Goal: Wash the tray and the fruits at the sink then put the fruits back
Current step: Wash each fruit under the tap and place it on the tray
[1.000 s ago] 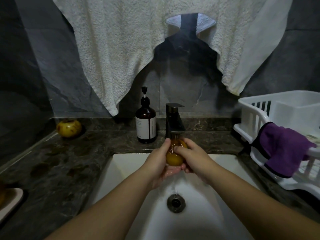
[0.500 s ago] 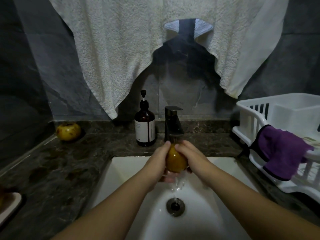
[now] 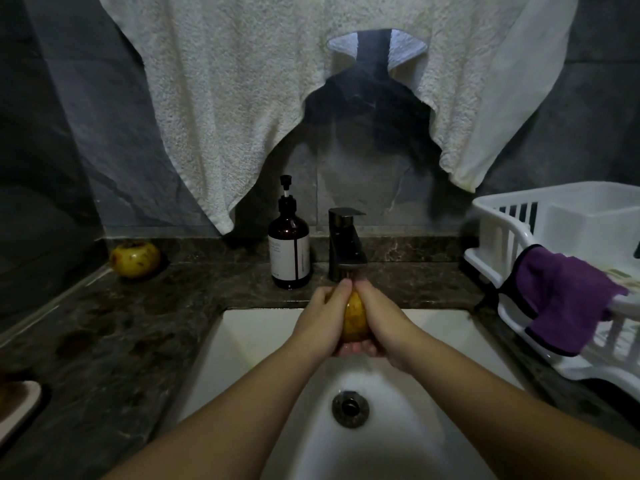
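A yellow fruit (image 3: 354,320) is clasped between my left hand (image 3: 320,320) and my right hand (image 3: 382,323), right under the dark faucet (image 3: 346,242) and above the white sink (image 3: 259,341). Both hands curl round the fruit, fingertips meeting at its top. A second yellow fruit (image 3: 135,258) with brown spots sits on the dark counter at the far left. A corner of the pale tray (image 3: 17,407) shows at the left edge, with something orange-brown on it.
A brown soap pump bottle (image 3: 289,251) stands left of the faucet. A white dish rack (image 3: 554,271) with a purple cloth (image 3: 561,299) draped over its rim fills the right counter. White towels (image 3: 242,98) hang above. The drain (image 3: 349,408) lies below my hands.
My hands have closed further round the fruit and turned it upright under the faucet; less of the fruit shows than a second ago.
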Tool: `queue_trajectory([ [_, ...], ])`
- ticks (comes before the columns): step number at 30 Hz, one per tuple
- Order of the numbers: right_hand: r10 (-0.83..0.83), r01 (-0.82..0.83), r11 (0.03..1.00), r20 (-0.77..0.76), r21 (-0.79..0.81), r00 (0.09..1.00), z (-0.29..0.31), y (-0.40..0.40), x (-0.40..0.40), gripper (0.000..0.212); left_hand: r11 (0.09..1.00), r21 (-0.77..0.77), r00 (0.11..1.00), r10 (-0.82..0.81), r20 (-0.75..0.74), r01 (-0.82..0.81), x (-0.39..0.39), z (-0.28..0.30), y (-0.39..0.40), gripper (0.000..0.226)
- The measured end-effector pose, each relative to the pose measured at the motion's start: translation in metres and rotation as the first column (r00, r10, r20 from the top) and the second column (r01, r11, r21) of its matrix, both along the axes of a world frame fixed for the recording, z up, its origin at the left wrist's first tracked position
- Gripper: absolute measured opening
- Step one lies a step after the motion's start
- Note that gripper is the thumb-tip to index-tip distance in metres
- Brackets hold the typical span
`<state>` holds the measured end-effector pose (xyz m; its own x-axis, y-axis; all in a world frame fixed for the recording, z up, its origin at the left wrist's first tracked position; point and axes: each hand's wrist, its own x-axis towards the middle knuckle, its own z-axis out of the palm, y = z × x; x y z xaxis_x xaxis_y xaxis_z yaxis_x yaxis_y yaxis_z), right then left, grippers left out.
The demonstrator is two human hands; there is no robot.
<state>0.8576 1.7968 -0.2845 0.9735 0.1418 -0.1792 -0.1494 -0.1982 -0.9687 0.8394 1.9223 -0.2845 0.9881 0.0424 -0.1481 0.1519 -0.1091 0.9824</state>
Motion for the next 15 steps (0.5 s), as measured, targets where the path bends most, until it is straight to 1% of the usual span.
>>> queue_trajectory([
  [2, -0.014, 0.024, 0.998, 0.156, -0.057, 0.988, -0.003, 0.002, 0.004, 0.035, 0.98, -0.188, 0.988, -0.089, -0.128, 0.064, -0.003, 0.006, 0.004, 0.053],
  [3, -0.005, 0.022, 0.997, 0.203, -0.08, 0.979, -0.005, 0.0, 0.005, 0.034, 0.974, -0.211, 0.981, -0.118, -0.152, 0.085, -0.003, 0.006, 0.005, 0.055],
  [4, 0.014, 0.003, 0.996, 0.188, -0.094, 0.982, -0.005, 0.0, 0.004, 0.038, 0.982, -0.171, 0.986, -0.107, -0.13, 0.084, -0.002, 0.004, 0.005, 0.058],
  [6, 0.035, -0.033, 0.997, 0.023, -0.07, 0.999, -0.002, 0.002, 0.0, 0.052, 0.997, 0.082, 1.0, -0.001, 0.01, 0.0, 0.003, -0.004, 0.003, 0.057],
  [7, 0.033, -0.034, 0.997, -0.024, -0.066, 0.999, -0.001, 0.003, -0.001, 0.057, 0.993, 0.117, 0.999, 0.025, 0.045, -0.03, 0.005, -0.006, 0.001, 0.055],
  [8, 0.009, -0.009, 0.996, 0.006, -0.084, 1.0, -0.001, 0.003, -0.001, 0.054, 0.995, 0.1, 0.999, 0.013, 0.032, -0.016, 0.005, -0.005, 0.001, 0.056],
  [10, 0.001, 0.028, 0.984, 0.162, -0.175, 0.987, -0.004, 0.0, 0.003, 0.037, 0.993, -0.101, 0.993, -0.066, -0.101, 0.055, 0.002, 0.0, 0.003, 0.062],
  [11, 0.021, 0.021, 0.979, 0.203, -0.203, 0.979, -0.005, 0.0, 0.003, 0.033, 0.987, -0.149, 0.986, -0.078, -0.145, 0.056, 0.002, 0.0, 0.004, 0.063],
  [12, 0.041, -0.007, 0.98, 0.171, -0.197, 0.984, -0.005, 0.0, 0.002, 0.036, 0.99, -0.133, 0.99, -0.061, -0.126, 0.044, 0.002, -0.001, 0.004, 0.06],
  [14, 0.073, -0.072, 0.99, 0.006, -0.122, 0.997, -0.003, 0.004, 0.001, 0.053, 0.998, 0.049, 1.0, 0.026, -0.008, -0.025, 0.007, -0.008, 0.003, 0.056],
  [15, 0.063, -0.063, 0.992, -0.007, -0.11, 0.998, -0.002, 0.005, 0.002, 0.055, 0.995, 0.077, 0.998, 0.064, 0.015, -0.065, 0.007, -0.009, 0.003, 0.056],
])
